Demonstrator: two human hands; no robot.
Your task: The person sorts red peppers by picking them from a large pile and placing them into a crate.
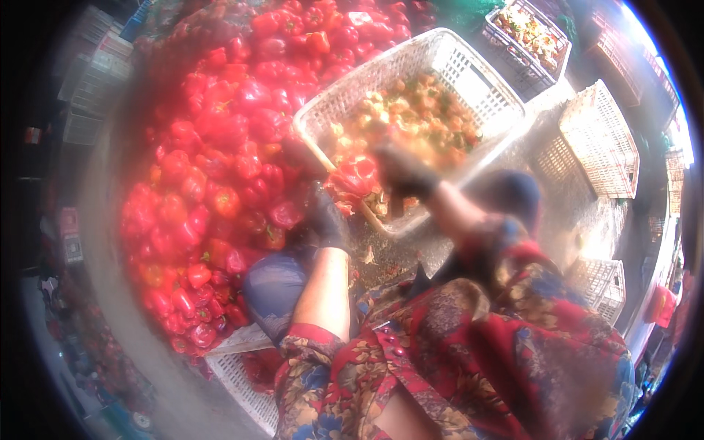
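Note:
A red bell pepper, opened so its hollow inside shows, is held at the near left corner of a white plastic crate. My left hand, in a dark glove, grips it from the left side. On the other side, my right hand, also dark-gloved, is close to the pepper and blurred by motion. Whether it holds a tool is unclear. Inside the crate lie many pale yellow-green pepper cores. A large heap of red bell peppers spreads to the left of both hands.
Another white crate with red peppers stands at the lower left, beside my knee. A crate of scraps is at the upper right. White crates stand to the right. Fallen scraps lie on the floor.

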